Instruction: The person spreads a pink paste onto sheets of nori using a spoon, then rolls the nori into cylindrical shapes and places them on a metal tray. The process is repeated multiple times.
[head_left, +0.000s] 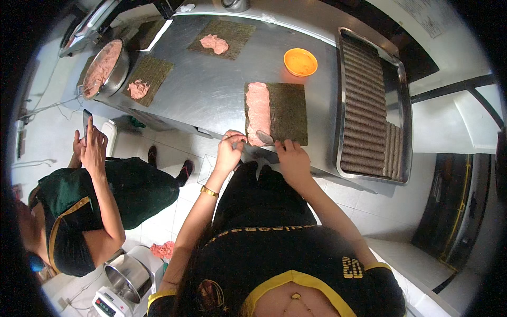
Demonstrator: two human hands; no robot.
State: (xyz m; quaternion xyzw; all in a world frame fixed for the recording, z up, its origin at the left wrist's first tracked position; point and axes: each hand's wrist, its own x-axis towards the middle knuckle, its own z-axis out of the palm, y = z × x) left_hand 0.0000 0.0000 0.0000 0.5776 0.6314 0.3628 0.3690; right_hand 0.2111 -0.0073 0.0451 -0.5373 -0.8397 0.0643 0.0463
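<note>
A dark green nori sheet (288, 113) lies at the near edge of the steel table, with a long strip of pink minced-meat paste (258, 108) along its left side. My right hand (294, 161) is closed around a metal spoon (264, 138), whose bowl rests at the near end of the strip. My left hand (229, 151) is at the sheet's near left corner, fingers curled together; a bit of pink shows at the fingertips, but what they grip is unclear. Beyond the sheet stands an orange bowl (300, 62).
A steel tray (341, 105) of dark rolls stands at right. Farther left lie nori sheets (240, 33) (158, 71) with paste dabs, and a metal bowl (122, 66) of paste. At left a co-worker (79, 216) holds a phone (86, 120); a mixer (124, 285) stands behind.
</note>
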